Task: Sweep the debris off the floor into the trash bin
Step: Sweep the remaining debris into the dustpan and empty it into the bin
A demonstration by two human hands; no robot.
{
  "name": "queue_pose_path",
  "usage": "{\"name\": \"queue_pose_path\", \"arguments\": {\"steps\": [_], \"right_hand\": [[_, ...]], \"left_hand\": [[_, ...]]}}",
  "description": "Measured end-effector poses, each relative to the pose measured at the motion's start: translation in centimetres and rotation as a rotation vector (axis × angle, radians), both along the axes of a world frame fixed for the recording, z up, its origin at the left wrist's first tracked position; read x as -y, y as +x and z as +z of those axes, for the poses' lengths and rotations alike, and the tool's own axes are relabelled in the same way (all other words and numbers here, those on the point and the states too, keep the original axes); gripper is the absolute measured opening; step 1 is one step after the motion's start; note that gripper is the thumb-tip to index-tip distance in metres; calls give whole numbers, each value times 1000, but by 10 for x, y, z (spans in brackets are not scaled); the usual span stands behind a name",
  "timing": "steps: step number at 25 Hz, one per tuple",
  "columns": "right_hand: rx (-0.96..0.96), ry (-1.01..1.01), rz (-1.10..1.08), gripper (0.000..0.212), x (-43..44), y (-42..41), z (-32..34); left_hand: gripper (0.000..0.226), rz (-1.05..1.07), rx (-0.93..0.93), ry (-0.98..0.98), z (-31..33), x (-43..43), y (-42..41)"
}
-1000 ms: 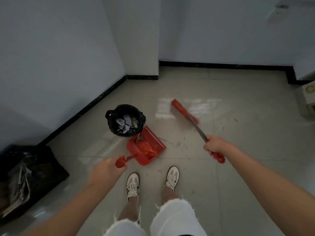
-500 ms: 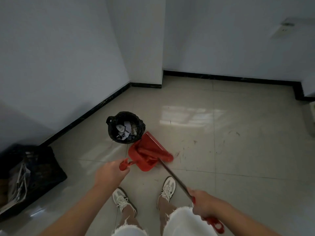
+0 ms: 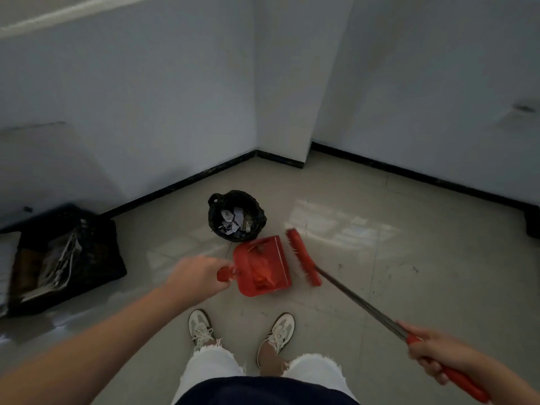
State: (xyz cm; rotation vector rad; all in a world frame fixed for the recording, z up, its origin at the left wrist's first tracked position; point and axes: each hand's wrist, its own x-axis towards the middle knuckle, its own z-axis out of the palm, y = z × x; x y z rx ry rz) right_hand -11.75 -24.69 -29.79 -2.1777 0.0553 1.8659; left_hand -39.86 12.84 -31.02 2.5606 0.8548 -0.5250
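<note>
My left hand [image 3: 196, 277] grips the short handle of a red dustpan [image 3: 277, 255] that sits just in front of my shoes, holding orange and brownish debris. Right behind the pan stands a small round trash bin [image 3: 260, 217] lined with a black bag and holding paper scraps. My right hand [image 3: 435, 355] grips the red end of a long broom handle. The red broom head [image 3: 302, 260] lies on the floor just right of the dustpan, beside its open edge.
A black crate [image 3: 96, 258] with papers sits on the floor at the left, against the wall. White walls with black skirting close the corner behind the bin. Beige floor tiles stretch to the right. My two white shoes [image 3: 201, 325] stand below the dustpan.
The broom head has moved out of the dustpan to its right side. My right hand has swung out to the right. The view has tilted upward, showing more wall.
</note>
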Motion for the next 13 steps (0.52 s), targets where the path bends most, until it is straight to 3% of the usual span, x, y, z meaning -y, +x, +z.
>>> {"name": "queue_pose_path", "arguments": {"steps": [5,8,11,13], "right_hand": [[118,-110,154,50,-25,35,-1],[161,-177,208,57,-29,46,-5],[186,-195,156,54,-40,53,-4],[163,-195,128,52,-47,47,-6]], "left_hand": [[26,162,150,-37,54,-32,-6],[26,227,206,-112,75,-46,-40],[33,437,328,-281,79,-41,-89],[23,599,407,-365,81,-30,-118]]}}
